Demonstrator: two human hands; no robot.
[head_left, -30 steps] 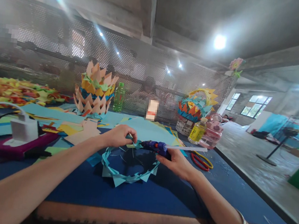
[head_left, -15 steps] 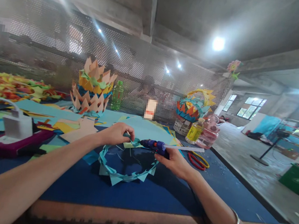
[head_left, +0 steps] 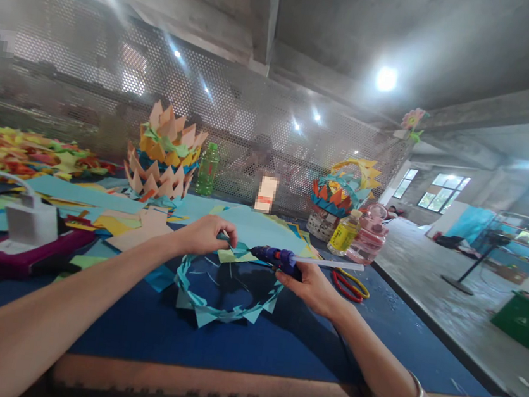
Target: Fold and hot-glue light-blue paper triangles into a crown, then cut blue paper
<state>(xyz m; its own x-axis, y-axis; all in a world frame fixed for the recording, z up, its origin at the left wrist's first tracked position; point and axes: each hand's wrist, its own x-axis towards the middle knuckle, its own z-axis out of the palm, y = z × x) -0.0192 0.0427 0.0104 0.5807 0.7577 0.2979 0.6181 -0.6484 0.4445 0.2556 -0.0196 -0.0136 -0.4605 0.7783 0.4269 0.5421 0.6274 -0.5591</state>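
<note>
A ring of folded light-blue paper (head_left: 206,315) with pointed tips lies on the blue table in front of me. My left hand (head_left: 210,235) is closed at its far side, pinching the paper band between thumb and fingers. In my right hand (head_left: 312,285) is a dark blue glue gun (head_left: 278,259), a clear glue stick (head_left: 333,264) jutting from its back. The gun's nozzle points left, at the paper close to my left fingertips; whether it touches cannot be made out. Thin glue strings show inside the ring.
Red-and-yellow-handled scissors (head_left: 350,285) lie right of the gun. Behind stand a tiered paper crown (head_left: 161,161), a green bottle (head_left: 208,170), a paper basket (head_left: 334,197), a yellow bottle (head_left: 345,233) and a pink jug (head_left: 369,239). A purple power strip (head_left: 24,254) with a white charger sits left.
My right hand and the glue gun have shifted very slightly to the right, the nozzle drawing a little away from my left fingers. My left hand keeps its pinch.
</note>
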